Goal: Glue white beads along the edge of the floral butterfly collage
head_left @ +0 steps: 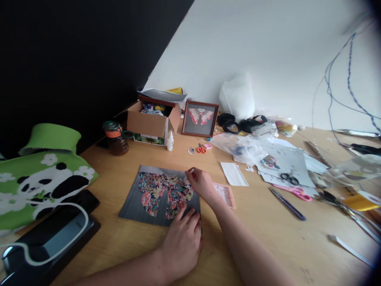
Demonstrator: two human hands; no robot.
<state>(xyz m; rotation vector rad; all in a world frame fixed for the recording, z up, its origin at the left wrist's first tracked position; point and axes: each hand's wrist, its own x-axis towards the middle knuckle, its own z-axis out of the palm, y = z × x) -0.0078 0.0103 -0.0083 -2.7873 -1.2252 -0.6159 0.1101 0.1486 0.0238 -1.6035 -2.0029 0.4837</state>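
Note:
A dark grey sheet lies on the table, bearing a floral-patterned garment-shaped cutout with small beads or gems near its neckline. My left hand rests flat on the sheet's lower right part, fingers spread, fingertips at the cutout's lower edge. Above the sheet's upper right corner, my right hand pinches a small white stick-like piece; its exact kind is too small to tell. Partly behind my right wrist is a shallow pink-orange tray with tiny pale bits.
Behind the sheet stand a glue bottle, orange scissors, a cardboard box and a framed collar picture. A white packet, pink scissors and a cutter knife lie right. A phone sits left.

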